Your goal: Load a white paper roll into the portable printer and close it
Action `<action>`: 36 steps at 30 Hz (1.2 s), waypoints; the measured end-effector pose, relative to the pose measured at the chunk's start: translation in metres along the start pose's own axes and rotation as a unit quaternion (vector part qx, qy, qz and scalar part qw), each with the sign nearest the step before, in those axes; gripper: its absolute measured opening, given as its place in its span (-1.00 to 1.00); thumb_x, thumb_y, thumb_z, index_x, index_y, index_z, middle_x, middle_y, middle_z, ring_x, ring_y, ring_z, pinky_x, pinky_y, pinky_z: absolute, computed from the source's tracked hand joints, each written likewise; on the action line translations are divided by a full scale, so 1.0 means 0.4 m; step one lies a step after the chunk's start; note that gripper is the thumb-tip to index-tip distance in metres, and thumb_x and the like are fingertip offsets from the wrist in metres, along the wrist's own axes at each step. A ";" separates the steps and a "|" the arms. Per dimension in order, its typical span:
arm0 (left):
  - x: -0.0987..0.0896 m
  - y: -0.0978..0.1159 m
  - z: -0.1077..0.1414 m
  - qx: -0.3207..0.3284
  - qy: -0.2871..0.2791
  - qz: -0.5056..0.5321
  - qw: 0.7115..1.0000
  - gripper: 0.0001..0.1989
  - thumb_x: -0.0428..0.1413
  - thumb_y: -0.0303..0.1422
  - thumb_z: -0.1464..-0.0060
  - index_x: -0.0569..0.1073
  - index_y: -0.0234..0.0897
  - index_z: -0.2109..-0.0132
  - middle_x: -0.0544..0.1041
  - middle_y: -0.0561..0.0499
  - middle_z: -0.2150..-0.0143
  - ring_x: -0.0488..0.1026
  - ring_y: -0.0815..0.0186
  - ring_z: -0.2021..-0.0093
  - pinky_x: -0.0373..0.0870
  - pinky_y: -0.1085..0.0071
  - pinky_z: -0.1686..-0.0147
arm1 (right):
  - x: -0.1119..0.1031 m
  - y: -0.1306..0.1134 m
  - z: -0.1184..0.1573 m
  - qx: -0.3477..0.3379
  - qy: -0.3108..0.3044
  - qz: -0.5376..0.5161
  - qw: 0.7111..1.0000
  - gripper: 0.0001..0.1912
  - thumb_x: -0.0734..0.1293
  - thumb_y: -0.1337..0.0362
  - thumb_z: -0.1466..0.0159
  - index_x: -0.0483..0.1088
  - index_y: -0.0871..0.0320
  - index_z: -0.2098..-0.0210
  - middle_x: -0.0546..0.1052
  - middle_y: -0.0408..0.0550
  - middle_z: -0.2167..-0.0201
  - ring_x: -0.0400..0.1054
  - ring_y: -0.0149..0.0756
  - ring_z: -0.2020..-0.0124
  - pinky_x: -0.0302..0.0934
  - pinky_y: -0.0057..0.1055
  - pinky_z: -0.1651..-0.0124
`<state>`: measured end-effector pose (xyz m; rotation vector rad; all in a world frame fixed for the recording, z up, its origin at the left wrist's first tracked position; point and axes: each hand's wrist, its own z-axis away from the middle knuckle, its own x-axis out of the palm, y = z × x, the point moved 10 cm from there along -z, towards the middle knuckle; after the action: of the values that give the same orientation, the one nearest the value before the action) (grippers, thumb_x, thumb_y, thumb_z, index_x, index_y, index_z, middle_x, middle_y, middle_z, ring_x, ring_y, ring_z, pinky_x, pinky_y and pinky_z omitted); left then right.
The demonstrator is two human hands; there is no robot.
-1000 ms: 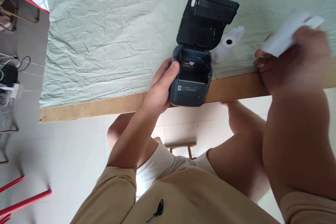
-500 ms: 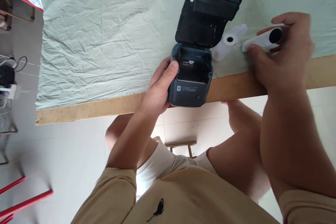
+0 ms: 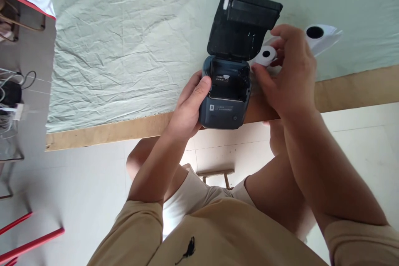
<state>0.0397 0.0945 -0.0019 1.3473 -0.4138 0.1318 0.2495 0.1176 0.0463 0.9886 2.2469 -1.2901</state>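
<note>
My left hand (image 3: 193,99) grips the left side of a dark blue-grey label printer (image 3: 225,112), thumb on its upper edge. The printer's black lid (image 3: 238,25) is swung up, and its paper bay shows no roll inside. Just right of the printer, my right hand (image 3: 289,66) has thumb and fingers closed around a small white paper roll (image 3: 265,55) with a dark core hole. Another white paper roll (image 3: 322,33) with a wider dark core lies on the cloth behind that hand, partly covered by it.
A pale green wrinkled cloth (image 3: 131,50) covers the table, whose wooden front edge (image 3: 109,135) runs below the printer. Cables and a black box (image 3: 12,91) sit at far left. Red bars (image 3: 34,244) stand at lower left.
My right hand has let go of the wider-cored roll, leaving it farther right, and has moved left onto the small roll beside the printer. The left hand still holds the printer.
</note>
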 end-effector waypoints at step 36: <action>-0.006 -0.009 -0.004 0.001 0.001 -0.015 1.000 -0.56 0.15 0.12 -0.50 0.64 -0.11 -0.13 0.74 -0.06 -0.02 0.81 0.02 -0.11 0.64 0.39 0.43 | 0.010 0.040 0.042 -0.032 -0.073 -0.004 0.997 -0.22 0.45 0.34 -0.28 0.23 -0.08 -0.44 0.62 0.06 -0.12 0.60 0.00 -0.03 0.58 0.06 -0.07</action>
<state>0.0391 0.0956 -0.0061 1.3554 -0.3921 0.1087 0.2579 0.1100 0.0257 0.8349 2.1694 -1.2437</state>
